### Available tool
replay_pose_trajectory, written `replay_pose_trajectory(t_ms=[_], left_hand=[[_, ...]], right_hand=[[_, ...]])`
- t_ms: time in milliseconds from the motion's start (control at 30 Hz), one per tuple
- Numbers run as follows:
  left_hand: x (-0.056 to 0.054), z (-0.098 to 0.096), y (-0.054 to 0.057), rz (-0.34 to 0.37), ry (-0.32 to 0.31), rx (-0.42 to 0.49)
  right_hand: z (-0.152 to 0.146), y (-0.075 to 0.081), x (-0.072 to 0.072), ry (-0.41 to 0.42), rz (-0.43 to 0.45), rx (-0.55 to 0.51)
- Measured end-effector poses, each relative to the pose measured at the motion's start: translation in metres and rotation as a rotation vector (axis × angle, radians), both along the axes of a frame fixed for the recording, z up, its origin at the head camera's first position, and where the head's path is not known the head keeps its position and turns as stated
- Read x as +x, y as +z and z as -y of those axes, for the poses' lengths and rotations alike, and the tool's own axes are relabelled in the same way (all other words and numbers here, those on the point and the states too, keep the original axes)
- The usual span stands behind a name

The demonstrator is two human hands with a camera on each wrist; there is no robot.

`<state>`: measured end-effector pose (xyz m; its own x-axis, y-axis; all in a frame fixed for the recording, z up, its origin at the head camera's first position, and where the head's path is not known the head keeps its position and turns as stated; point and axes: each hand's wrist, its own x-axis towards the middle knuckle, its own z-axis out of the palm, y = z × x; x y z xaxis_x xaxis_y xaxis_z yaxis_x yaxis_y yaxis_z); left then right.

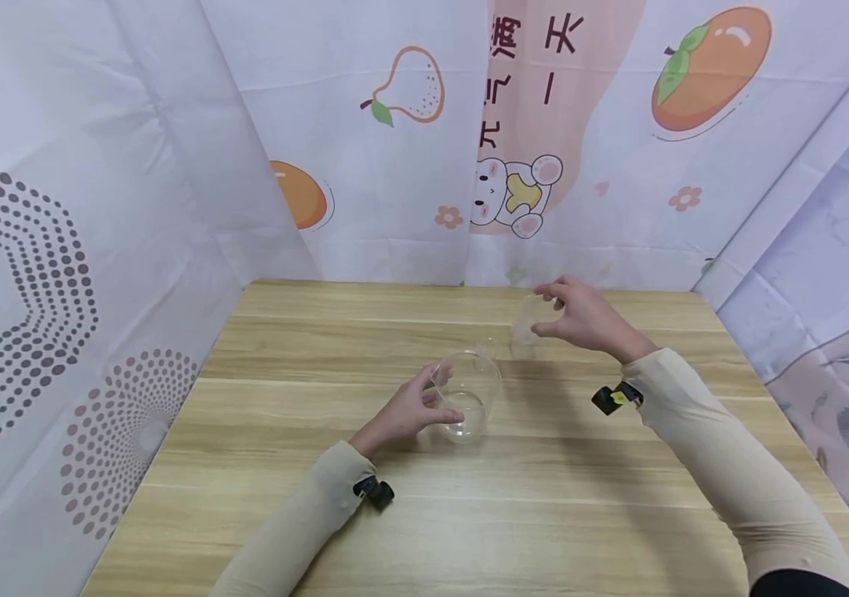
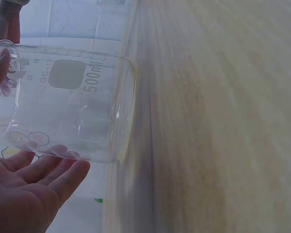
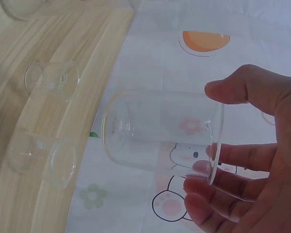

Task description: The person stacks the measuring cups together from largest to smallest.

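Fruit-print curtain (image 1: pixel 387 191) behind desk (image 1: pixel 529 522). Left grip (image 1: pixel 411 408) holds large beaker (image 1: pixel 478 377) round side, upright; right grip (image 1: pixel 579 315) pinches smaller beaker (image 3: pixel 157 119) at rim, nearer desk's far edge.

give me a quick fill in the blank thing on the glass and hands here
The marked beaker is in the person's ____ hand.
Its side reads "500____".
It also reads "GG-____".
Counting the plain beaker in the right hand, ____ beakers are held.

Missing words: left; ml; 17; two.
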<state>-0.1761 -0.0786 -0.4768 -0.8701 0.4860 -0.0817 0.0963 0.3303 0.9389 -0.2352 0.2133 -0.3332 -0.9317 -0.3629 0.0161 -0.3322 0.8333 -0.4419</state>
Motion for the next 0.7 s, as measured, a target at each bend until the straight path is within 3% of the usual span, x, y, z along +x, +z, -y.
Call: replay_pose_trajectory(t_ms=[700], left_hand=[[0.0021, 0.0007, 0.0026, 0.012, 0.004, 0.006]], right_hand=[[0.0099, 0.0082, 0.0106, 0.039, -0.033, -0.023]])
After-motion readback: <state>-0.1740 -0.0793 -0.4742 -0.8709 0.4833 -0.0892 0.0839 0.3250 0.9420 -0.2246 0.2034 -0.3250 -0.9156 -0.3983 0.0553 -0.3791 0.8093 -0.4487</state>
